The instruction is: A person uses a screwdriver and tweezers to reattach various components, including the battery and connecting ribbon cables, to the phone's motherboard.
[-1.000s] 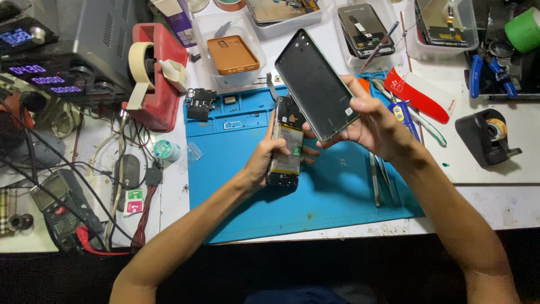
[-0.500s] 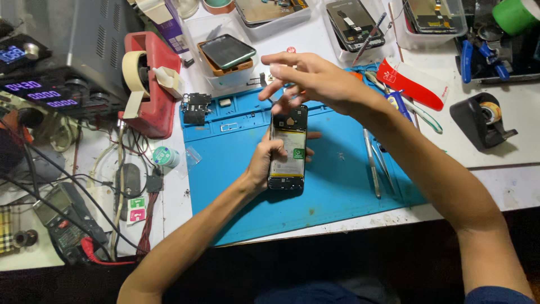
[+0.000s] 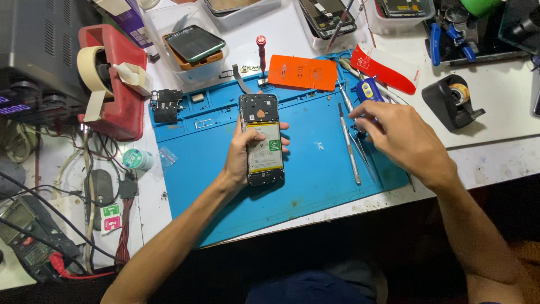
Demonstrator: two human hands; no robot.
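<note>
My left hand [image 3: 242, 155] grips an opened phone [image 3: 261, 138] with its back cover off, battery and circuit board showing, just above the blue work mat [image 3: 214, 186]. My right hand [image 3: 402, 138] is over the right side of the mat, fingers curled down onto a cluster of metal tweezers [image 3: 350, 143] and thin tools lying there. Whether it has hold of one is hidden by the fingers. The removed dark back panel [image 3: 194, 42] lies in a clear tray at the back.
An orange card [image 3: 302, 72], a red-handled screwdriver [image 3: 261, 53] and small phone parts [image 3: 166, 104] lie at the mat's far edge. A red tape dispenser [image 3: 109, 84] stands left, a black one [image 3: 450, 104] right. Cables and a multimeter [image 3: 34, 236] crowd the left.
The right hand carried the dark back panel up to the clear tray at the back and left it there, then came down to the tools on the right. The left hand kept the phone.
</note>
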